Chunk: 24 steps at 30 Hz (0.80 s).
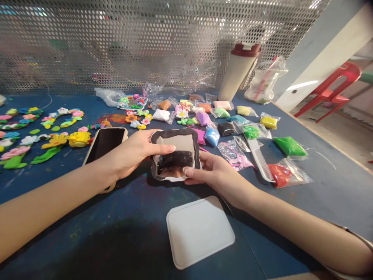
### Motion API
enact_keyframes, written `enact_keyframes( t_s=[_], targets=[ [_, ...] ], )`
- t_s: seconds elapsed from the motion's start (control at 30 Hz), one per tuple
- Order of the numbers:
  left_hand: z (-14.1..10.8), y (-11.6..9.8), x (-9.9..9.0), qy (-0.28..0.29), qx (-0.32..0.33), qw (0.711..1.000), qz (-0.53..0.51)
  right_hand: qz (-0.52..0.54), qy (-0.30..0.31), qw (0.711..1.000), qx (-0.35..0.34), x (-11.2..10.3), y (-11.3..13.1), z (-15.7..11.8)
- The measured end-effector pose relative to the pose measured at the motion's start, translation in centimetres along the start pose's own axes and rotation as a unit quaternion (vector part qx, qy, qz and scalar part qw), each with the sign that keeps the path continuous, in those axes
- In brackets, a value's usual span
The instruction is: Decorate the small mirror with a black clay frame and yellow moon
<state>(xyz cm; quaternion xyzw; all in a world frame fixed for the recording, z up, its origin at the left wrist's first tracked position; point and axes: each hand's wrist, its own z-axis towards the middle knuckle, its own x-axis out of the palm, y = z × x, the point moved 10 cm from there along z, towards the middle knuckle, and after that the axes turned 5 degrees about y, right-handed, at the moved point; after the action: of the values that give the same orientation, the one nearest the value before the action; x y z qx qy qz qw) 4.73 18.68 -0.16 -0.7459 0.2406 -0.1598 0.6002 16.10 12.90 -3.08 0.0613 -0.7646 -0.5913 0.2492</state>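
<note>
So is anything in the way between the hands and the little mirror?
No, nothing visible: the left hand holds the mirror by its left side, the right hand by its lower right corner. The phone lies off to the left, not between them.

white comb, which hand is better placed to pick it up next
Probably the right hand: the white comb lies to its right, with the left hand farther off. Both hold the black-edged mirror, so the right would likely need to let go first.

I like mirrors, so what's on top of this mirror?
The left hand and right hand each have a thumb over the mirror and its black border. What they cover is hidden.
</note>
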Motion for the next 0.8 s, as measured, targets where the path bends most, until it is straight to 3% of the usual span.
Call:
enact_keyframes(
  t_s=[0.17, 0.47, 0.67, 0.8],
  targets=[
    [0.0, 0.1, 0.0, -0.009, -0.008, 1.0, 0.003, 0.047, 0.011, 0.999, 0.015, 0.5, 0.1, -0.1],
    [-0.6, -0.8, 0.1, -0.045, 0.02, 0.997, 0.065, -0.088, -0.027, 0.996, -0.003, -0.3, -0.1, 0.0],
    [-1.1, -1.6, 0.2, -0.066, 0.03, 0.992, 0.099, -0.1, -0.02, 0.995, -0.003, -0.2, 0.0, -0.2],
    [-0.8, -1.2, -0.2, -0.067, 0.022, 0.994, 0.084, -0.053, 0.002, 0.999, 0.008, 0.1, -0.1, -0.2]
  ],
)
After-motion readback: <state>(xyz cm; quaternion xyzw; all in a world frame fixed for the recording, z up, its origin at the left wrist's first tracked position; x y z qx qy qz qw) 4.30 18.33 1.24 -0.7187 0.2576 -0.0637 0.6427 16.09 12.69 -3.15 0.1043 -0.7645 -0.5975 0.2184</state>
